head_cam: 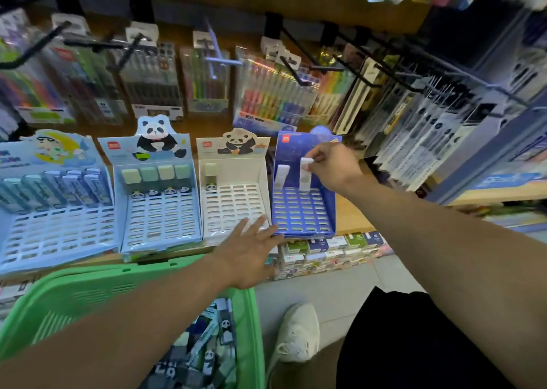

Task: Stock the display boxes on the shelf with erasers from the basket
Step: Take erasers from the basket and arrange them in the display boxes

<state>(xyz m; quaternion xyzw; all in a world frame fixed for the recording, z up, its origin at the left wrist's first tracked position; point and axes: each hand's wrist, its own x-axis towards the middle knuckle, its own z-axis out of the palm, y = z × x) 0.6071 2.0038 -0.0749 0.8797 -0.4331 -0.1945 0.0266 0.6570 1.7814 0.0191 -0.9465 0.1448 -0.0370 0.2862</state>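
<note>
Several slotted display boxes stand in a row on the shelf. My right hand [331, 166] pinches a white eraser [305, 175] standing in the back row of the dark blue box [305, 214], beside another white eraser [281, 176]. My left hand [248, 252] hovers open, fingers spread, at the front edge between the white panda box [233, 202] and the blue box. The light blue panda box [157, 208] holds a back row of green erasers [155, 174]. The green basket [88, 294] sits below with packed erasers [207, 344] inside.
A wide pale blue box [53, 226] at far left holds a row of erasers. Pen and marker packs [266, 92] hang on black hooks above. Small boxed goods [328, 252] line the lower shelf. My shoe [299, 332] rests on the grey floor.
</note>
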